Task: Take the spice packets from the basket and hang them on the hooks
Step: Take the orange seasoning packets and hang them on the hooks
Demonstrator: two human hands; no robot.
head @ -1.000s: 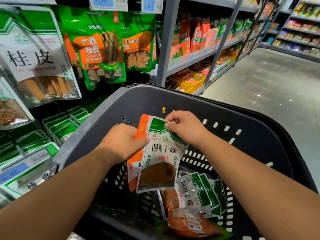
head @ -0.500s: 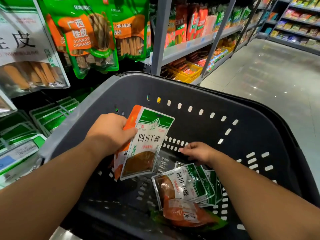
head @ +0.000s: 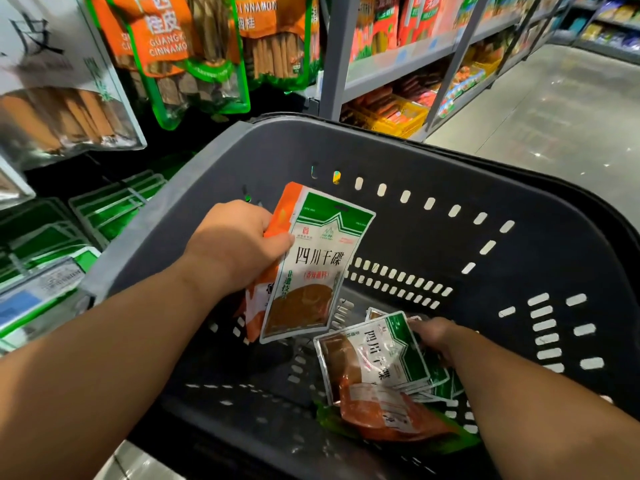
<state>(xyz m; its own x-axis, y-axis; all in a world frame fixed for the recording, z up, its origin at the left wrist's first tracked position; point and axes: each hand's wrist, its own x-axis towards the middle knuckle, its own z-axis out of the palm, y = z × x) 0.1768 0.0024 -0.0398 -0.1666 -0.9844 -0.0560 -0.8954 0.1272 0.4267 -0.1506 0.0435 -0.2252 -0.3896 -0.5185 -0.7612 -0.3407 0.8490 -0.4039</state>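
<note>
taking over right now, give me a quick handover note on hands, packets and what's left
Left hand grips two packets over the basket: a green packet in front, an orange packet behind.
Right hand is down in the basket, touching the top of the pile; its grip is unclear.
Done: two packets lifted out. Left: clear the pile, hang everything on the hooks.

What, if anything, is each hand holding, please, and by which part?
Left hand grips two packets by their upper left edge; right hand touches a third packet at its green end, grip unclear.
</note>
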